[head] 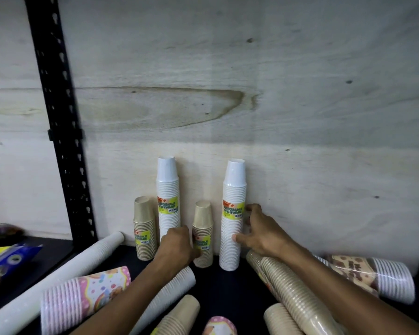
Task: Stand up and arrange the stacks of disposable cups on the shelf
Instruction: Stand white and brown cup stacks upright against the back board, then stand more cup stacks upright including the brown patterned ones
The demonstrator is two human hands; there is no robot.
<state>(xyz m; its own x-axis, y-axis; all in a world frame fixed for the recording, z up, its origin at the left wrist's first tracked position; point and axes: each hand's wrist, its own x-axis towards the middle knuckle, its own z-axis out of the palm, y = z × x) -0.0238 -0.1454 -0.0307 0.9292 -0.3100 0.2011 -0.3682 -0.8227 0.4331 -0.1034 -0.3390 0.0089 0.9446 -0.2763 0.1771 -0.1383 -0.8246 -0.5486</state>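
Observation:
Several cup stacks stand upright against the plywood back wall: a short tan stack, a tall white stack, a second short tan stack and a second tall white stack. My left hand grips the second short tan stack low down from its left. My right hand holds the second tall white stack, thumb on its front and fingers round its right side. Other stacks lie flat on the dark shelf: a long white one, a pink patterned one and tan ones.
A black perforated shelf post rises at the left. Coloured packets lie beyond it on the left. A brown patterned cup stack lies flat at the right, by the wall. More fallen stacks crowd the front edge.

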